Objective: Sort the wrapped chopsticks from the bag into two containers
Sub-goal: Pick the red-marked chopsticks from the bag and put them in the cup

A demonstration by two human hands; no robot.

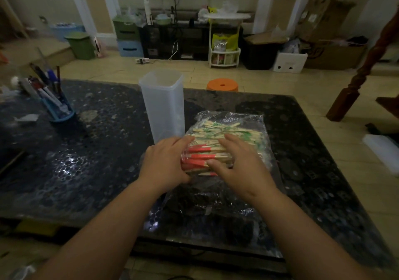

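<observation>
Wrapped chopsticks (224,132) lay in a clear plastic bag (250,119) on the dark speckled table (97,150), right of centre. Those in the far half of the bag had green print on their sleeves. At the bag's near left edge a bundle of red-sleeved chopsticks (200,156) lay on its side. Their red ends were tucked into what looked like a small clear cup (184,155), only its ribbed rim showing.

The left hand (164,164) was curled round that cup from the left. The right hand (239,164) gripped the bare-wood end of the same bundle, fingers laid over it and thumb at the near side. The two hands were close together with the bundle between them.

Just behind the left hand and beside the bag, a tall translucent container (162,107) stood upright, open at the top, and it looked empty through its cloudy wall. At the far left a blue holder (61,112) leaned, packed with pens.

The left hand hid most of the cup's body, so how far the bundle reached into it could not be told. Glare on the plastic made it unclear whether the red bundle lay inside the bag or on top of it. The bag's near part was dark and crumpled, and what it held could not be made out in the dim light.
</observation>
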